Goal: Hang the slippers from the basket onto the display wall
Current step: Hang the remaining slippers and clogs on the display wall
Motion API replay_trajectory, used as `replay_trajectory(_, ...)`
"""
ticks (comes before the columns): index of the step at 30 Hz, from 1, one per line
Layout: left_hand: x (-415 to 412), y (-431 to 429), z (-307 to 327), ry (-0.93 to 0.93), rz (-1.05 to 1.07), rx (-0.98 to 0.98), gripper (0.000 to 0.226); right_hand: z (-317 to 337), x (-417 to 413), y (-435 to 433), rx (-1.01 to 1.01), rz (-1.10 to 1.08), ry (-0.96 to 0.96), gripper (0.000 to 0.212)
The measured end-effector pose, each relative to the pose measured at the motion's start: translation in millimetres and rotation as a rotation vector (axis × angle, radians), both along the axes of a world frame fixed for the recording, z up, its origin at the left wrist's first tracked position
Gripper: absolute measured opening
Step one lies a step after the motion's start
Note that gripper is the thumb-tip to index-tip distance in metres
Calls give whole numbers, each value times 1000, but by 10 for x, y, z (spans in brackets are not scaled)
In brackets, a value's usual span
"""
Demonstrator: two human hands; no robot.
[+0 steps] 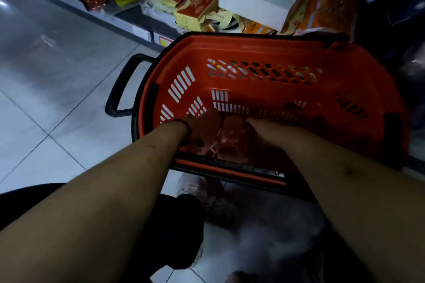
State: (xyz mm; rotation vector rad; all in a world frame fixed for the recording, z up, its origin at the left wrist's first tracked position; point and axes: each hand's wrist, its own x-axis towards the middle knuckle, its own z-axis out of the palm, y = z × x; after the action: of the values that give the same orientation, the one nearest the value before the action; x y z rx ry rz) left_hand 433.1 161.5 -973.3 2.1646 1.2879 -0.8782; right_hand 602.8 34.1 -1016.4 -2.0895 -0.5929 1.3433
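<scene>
Nearest, a dark-clothed leg (pixel 174 232) at the lower edge, one item, with two bare forearms passing over it into the basket. Next, the basket (pixel 253 53), one, orange-red plastic with slotted walls and a black rim, standing on pale floor tiles (pixel 57 89); its black loop handle (pixel 119 96) is folded out past the left end. Inside, against the near wall and towards the near-left corner of the basket floor, lie the slippers (pixel 230 139), reddish with pale markings, blurred, count not readable. Left hand (pixel 195 133), with a dark band (pixel 188 130) at the wrist, is down on the left side of the slippers and touching them; right hand (pixel 261 127) is at their right side, also in contact, so the slippers sit between the two hands. Fingers of both hands are hidden or smeared by blur, and whether either has closed round a slipper cannot be told. Beyond the far rim, a low shelf edge (pixel 128 27) carries yellow-and-red packets (pixel 190 0) in a loose heap, and a white box (pixel 250 7) rests on orange packaging towards the far right.
</scene>
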Motion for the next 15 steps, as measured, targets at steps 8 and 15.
replay_trajectory(8, 38, 47, -10, -56, 275, -115, 40, -178, -187, 395, -105, -150, 289, 42)
replay_trajectory(15, -67, 128, 125, -192, 262, 267, 29, -89, -199, 321, 8, -146, 34, 53)
